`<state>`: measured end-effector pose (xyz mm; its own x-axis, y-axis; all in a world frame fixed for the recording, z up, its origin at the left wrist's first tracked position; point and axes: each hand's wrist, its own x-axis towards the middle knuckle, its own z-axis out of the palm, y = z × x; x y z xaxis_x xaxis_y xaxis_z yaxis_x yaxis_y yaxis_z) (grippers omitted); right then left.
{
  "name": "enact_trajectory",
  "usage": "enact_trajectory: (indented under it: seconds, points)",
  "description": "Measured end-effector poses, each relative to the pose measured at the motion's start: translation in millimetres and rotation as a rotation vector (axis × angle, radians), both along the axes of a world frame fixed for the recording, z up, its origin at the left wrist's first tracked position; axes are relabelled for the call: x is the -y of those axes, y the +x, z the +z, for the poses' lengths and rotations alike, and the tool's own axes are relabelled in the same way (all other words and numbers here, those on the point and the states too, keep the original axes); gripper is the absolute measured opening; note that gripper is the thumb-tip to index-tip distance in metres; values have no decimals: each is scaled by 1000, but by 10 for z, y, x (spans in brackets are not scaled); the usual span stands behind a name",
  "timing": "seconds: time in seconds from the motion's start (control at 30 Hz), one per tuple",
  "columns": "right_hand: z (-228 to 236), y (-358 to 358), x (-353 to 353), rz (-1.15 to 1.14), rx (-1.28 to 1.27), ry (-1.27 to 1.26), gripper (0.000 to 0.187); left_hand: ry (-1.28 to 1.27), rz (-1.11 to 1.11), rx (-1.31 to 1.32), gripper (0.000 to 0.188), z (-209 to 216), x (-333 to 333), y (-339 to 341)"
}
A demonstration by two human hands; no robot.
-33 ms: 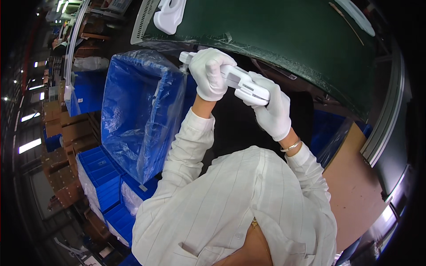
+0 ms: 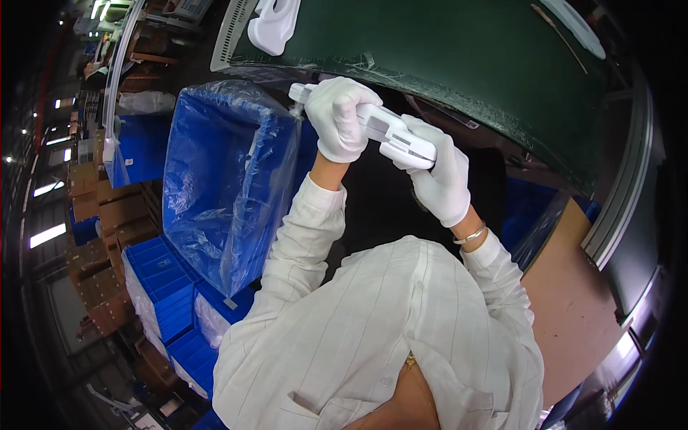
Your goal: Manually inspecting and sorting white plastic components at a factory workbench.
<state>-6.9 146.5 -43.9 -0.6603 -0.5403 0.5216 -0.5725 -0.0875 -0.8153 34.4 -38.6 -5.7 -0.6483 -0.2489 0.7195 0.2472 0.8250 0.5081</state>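
A long white plastic part [image 2: 390, 133] spans the gap between my gloved hands, in front of the near edge of the green work surface. Its stretch between the hands shows a stepped, slotted edge. My left hand [image 2: 340, 118], in a white knit glove, is closed around its left portion; a narrow end pokes out past the fingers. Wrapped over the right end is my right hand [image 2: 438, 172], gloved alike, with its fingers partly hidden behind the part. What kind of part it is cannot be made out.
A blue bin [image 2: 215, 179] lined with clear plastic stands at my left, with more blue bins [image 2: 161, 283] below it. On the green work surface [image 2: 444, 50] lie a white plastic piece [image 2: 274, 27] and a thin brown stick [image 2: 562, 39]. A brown board [image 2: 573, 308] is at right.
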Motion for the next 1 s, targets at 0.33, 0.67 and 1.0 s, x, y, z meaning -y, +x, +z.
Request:
enact_trajectory:
  seconds: [0.33, 0.67, 1.0]
  points:
    - [49, 36, 14, -24, -13, 70, 56, 95, -138, 27, 42, 149, -346, 40]
    - [-51, 96, 54, -37, -24, 61, 51, -40, -115, 26, 41, 71, -374, 47]
    - [26, 0, -4, 13, 198, 22, 45, 181, -98, -59, 80, 4, -176, -56]
